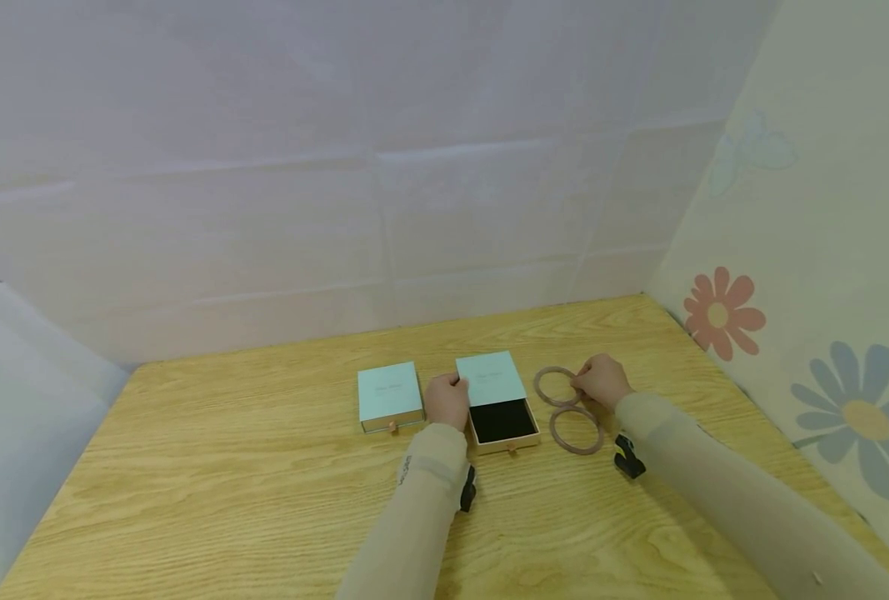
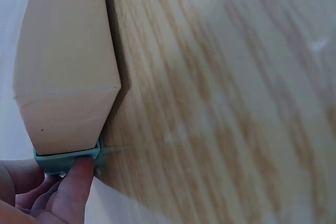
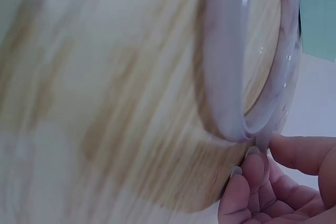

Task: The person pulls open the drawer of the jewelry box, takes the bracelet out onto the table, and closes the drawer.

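My left hand (image 1: 447,402) grips the left side of a pale mint gift box's sleeve (image 1: 491,379). The cream drawer (image 2: 63,51) is pulled partway out toward me, its black lining (image 1: 502,422) showing. In the left wrist view, fingers and thumb hold the sleeve's edge where the drawer comes out. To the right of the box lie two pale mauve bangles, one behind the other. My right hand (image 1: 603,382) pinches the right side of the farther bangle (image 1: 537,388) between thumb and fingers. The nearer bangle (image 3: 226,51) lies on the table, close against it.
A second mint gift box (image 1: 389,392), its drawer pushed in, sits left of my left hand. Everything stands on a wood-grain table (image 1: 227,467). A pale sheeted wall (image 1: 264,208) rises behind, and a flower-printed one (image 1: 811,250) on the right.
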The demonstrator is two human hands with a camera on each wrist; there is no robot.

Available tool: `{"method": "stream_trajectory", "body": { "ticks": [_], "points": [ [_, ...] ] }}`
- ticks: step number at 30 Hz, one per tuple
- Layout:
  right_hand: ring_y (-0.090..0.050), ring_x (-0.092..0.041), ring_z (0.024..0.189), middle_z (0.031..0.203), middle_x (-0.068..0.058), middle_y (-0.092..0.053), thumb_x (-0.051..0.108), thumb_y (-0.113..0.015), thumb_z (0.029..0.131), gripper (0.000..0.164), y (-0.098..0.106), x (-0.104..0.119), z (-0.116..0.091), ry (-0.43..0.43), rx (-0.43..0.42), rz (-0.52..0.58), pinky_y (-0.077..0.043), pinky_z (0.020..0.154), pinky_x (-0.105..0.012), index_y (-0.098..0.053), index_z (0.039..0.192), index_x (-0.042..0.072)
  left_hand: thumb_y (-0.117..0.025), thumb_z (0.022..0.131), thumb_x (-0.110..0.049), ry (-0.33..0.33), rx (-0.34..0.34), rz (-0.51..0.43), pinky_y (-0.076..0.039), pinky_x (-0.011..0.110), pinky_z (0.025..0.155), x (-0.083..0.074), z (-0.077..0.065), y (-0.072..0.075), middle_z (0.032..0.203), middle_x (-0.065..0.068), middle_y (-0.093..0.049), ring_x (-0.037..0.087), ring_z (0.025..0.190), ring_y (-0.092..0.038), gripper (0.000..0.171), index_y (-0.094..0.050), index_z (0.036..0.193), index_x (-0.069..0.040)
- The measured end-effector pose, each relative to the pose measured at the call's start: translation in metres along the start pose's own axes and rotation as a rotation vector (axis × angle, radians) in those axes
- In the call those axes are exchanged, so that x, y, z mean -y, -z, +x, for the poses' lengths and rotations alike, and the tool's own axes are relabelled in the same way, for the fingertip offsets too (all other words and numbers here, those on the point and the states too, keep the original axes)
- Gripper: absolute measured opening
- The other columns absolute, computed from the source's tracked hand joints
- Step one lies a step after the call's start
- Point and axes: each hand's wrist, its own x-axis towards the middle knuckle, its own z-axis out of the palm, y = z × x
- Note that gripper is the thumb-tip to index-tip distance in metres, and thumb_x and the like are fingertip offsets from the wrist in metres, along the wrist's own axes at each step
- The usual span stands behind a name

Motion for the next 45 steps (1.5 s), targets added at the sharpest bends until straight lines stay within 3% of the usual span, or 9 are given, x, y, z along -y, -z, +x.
{"method": "stream_trajectory", "body": {
  "ticks": [10, 16, 23, 29, 36, 45],
  "points": [
    [-0.06, -0.015, 0.067, 0.081, -0.015, -0.065, -0.001, -0.059, 0.092, 0.016, 0.001, -0.01, 0.0, 0.005, -0.021, 0.042, -0.053, 0.061, -0.025, -0.062, 0.094, -0.017, -0.053, 0.099, -0.004, -0.015, -0.014, 0.006, -0.051, 0.041, 0.079, -0.003, -0.004, 0.001, 0.122, 0.024, -0.062, 0.034, 0.101, -0.062, 0.026, -0.067, 0.119, 0.006],
    [-0.059, -0.018, 0.071, 0.082, -0.014, -0.065, 0.001, -0.058, 0.094, 0.018, 0.001, -0.011, -0.012, -0.005, -0.036, 0.089, -0.052, 0.063, -0.026, -0.062, 0.098, -0.016, -0.053, 0.1, -0.005, -0.011, -0.008, 0.01, -0.05, 0.047, 0.092, -0.003, -0.004, 0.0, 0.128, 0.024, -0.059, 0.037, 0.115, -0.057, 0.028, -0.064, 0.123, 0.006],
    [-0.06, -0.018, 0.071, 0.084, -0.016, -0.066, 0.004, -0.055, 0.096, 0.023, 0.0, -0.004, -0.025, -0.022, -0.044, 0.136, -0.053, 0.063, -0.028, -0.06, 0.103, -0.017, -0.053, 0.099, -0.005, -0.008, -0.004, 0.006, -0.049, 0.048, 0.094, 0.0, 0.0, -0.003, 0.128, 0.024, -0.059, 0.038, 0.118, -0.056, 0.029, -0.063, 0.124, 0.007],
    [-0.057, -0.015, 0.065, 0.077, -0.014, -0.065, 0.005, -0.054, 0.098, 0.024, -0.005, -0.002, -0.035, 0.003, -0.057, 0.18, -0.05, 0.056, -0.026, -0.06, 0.104, -0.017, -0.054, 0.099, -0.005, -0.011, -0.009, 0.008, -0.052, 0.046, 0.089, 0.0, 0.0, -0.003, 0.125, 0.024, -0.061, 0.037, 0.11, -0.06, 0.027, -0.065, 0.121, 0.006],
    [-0.056, -0.014, 0.064, 0.076, -0.012, -0.063, 0.008, -0.053, 0.1, 0.026, -0.008, 0.001, -0.046, 0.012, -0.053, 0.227, -0.05, 0.057, -0.026, -0.059, 0.106, -0.017, -0.055, 0.099, -0.005, 0.005, -0.015, 0.018, -0.047, 0.036, 0.068, -0.002, 0.0, -0.003, 0.112, 0.021, -0.067, 0.027, 0.079, -0.06, 0.024, -0.07, 0.114, 0.004],
    [-0.056, -0.014, 0.06, 0.072, -0.01, -0.061, 0.005, -0.055, 0.098, 0.023, -0.012, 0.006, -0.06, 0.019, -0.046, 0.288, -0.05, 0.054, -0.026, -0.06, 0.1, -0.018, -0.054, 0.099, -0.006, -0.001, -0.016, 0.028, -0.051, 0.047, 0.089, 0.0, 0.001, -0.005, 0.124, 0.023, -0.062, 0.037, 0.111, -0.059, 0.027, -0.065, 0.122, 0.006]
  ]
}}
